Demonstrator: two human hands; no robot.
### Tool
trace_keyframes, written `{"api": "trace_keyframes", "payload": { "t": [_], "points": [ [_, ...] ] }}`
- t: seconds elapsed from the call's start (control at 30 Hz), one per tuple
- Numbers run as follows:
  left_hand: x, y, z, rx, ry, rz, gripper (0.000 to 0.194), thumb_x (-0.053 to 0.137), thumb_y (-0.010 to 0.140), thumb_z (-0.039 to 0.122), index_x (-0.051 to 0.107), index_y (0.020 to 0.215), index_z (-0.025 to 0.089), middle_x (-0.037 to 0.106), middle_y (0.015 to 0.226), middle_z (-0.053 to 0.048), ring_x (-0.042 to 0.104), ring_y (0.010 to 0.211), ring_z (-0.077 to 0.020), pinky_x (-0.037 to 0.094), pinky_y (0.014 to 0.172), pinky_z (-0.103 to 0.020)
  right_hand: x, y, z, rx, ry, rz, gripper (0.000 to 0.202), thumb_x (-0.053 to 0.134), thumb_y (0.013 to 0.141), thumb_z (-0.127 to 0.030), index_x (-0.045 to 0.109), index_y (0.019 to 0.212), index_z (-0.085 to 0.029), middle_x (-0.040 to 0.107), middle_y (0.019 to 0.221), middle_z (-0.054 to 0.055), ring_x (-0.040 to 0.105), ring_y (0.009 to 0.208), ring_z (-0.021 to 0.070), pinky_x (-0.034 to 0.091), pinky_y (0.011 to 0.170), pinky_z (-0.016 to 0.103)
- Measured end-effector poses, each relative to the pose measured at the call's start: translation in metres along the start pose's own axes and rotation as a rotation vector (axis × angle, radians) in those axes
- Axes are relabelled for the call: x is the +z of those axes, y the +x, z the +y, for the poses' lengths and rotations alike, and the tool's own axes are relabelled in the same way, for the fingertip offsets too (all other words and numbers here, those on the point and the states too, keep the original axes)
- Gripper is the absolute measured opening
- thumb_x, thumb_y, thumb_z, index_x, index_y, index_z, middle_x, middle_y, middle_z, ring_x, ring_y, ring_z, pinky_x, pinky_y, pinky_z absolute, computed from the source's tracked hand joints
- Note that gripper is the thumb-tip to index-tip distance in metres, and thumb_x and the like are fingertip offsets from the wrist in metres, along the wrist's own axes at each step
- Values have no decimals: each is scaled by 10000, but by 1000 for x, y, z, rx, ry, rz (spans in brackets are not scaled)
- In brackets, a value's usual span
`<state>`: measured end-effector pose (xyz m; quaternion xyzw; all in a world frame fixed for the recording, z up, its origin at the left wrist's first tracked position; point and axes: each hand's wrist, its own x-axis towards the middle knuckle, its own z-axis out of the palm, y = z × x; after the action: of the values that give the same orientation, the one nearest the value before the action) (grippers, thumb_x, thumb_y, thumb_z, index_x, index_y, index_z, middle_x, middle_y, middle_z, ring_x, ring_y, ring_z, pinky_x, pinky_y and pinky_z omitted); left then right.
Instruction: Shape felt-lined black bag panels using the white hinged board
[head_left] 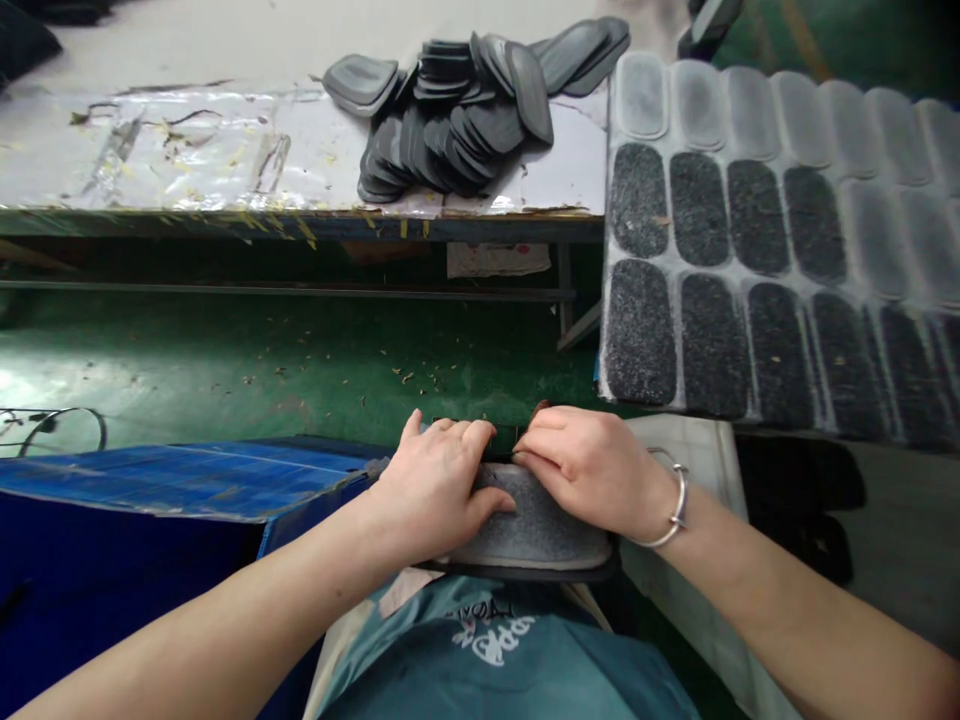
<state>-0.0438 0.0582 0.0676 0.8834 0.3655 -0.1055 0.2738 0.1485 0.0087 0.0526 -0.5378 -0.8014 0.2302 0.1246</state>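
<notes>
A grey, felt-like piece (559,520) with a pale edge and rounded corners sits low in front of my body, with a dark layer beneath. My left hand (442,480) grips its left part, thumb on the grey face and fingers over the far edge. At that far edge, my right hand (592,465) is closed in a pinch and rests against the piece. A bit of something brown shows by its fingertips, too little to name. The fingers hide much of the far edge.
Dark rounded pads (450,130) lie piled on the white worktable (210,150). To the right, a board (679,285) carries rows of black and translucent rounded shapes. A blue box (187,480) stands at my left, a pale bin (690,530) at my right. Scraps litter the green floor (337,360).
</notes>
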Motion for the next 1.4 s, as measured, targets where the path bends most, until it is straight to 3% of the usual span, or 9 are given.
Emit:
{"api": "trace_keyframes", "payload": {
  "t": [0.27, 0.4, 0.5, 0.67, 0.77, 0.9, 1.07, 1.2, 1.4],
  "points": [
    [0, 5, 3, -20, -43, -44, 424, 658, 780, 460, 466, 1040, 186, 663, 939, -82, 624, 940, -317, 385, 913, -609, 13, -11, -2, -83, -153, 141, 221, 468, 901, -177, 606, 728, -168, 570, 747, 70, 507, 757, 201, 443, 716, 333],
    [2, 6, 5, -6, -54, -40, 385, 653, 787, 449, 468, 1013, 198, 661, 913, -58, 629, 882, -296, 399, 892, -601, 14, -17, -1, -186, -179, 215, 214, 461, 882, -130, 627, 750, -160, 579, 753, 83, 526, 800, 211, 470, 911, 375],
    [5, 3, 5, 20, -59, 25, 351, 657, 790, 450, 491, 1000, 223, 645, 929, -38, 601, 923, -290, 369, 922, -617, 13, -20, 0, -237, -175, 244, 240, 447, 884, -107, 645, 755, -148, 597, 744, 82, 556, 798, 197, 461, 992, 371],
    [9, -8, 3, 89, -97, 185, 281, 645, 808, 453, 568, 940, 216, 622, 1044, -63, 538, 1019, -277, 350, 985, -544, 8, -20, 0, -282, -131, 219, 289, 405, 896, -81, 672, 811, -151, 632, 779, 76, 598, 815, 184, 478, 1000, 387],
    [12, -13, -2, 165, -119, 219, 208, 591, 863, 408, 609, 962, 226, 627, 1061, -53, 539, 1015, -245, 277, 1051, -542, 3, -19, 2, -289, -61, 180, 277, 412, 918, -113, 686, 902, -149, 649, 798, 71, 615, 821, 178, 492, 973, 399],
    [15, -13, -10, 277, -158, 264, 227, 564, 884, 415, 647, 969, 222, 633, 987, -50, 544, 936, -210, 313, 1019, -491, -2, -21, 8, -272, 75, 138, 252, 440, 941, -174, 682, 1012, -159, 661, 843, 65, 601, 819, 160, 503, 919, 380],
    [9, -9, -16, 362, -147, 201, 209, 465, 945, 279, 664, 989, 237, 632, 962, -40, 533, 899, -186, 372, 949, -436, -2, -27, 16, -242, 145, 106, 255, 461, 931, -157, 673, 1072, -164, 650, 898, 71, 557, 797, 149, 499, 705, 277],
    [3, -10, -19, 458, -100, 166, 299, 399, 918, 116, 637, 1082, 192, 634, 986, -70, 537, 891, -185, 429, 878, -377, -2, -30, 17, -257, 107, 105, 285, 441, 933, -135, 657, 1116, -165, 649, 936, 73, 566, 822, 145, 494, 719, 275],
    [-2, -12, -18, 453, 79, 65, 438, 423, 810, 27, 596, 1176, 196, 654, 1021, -53, 562, 965, -225, 259, 1088, -569, -2, -33, 11, -285, 48, 105, 310, 423, 920, -103, 643, 1135, -141, 636, 964, 92, 538, 846, 169, 497, 739, 300]
  ]
}}
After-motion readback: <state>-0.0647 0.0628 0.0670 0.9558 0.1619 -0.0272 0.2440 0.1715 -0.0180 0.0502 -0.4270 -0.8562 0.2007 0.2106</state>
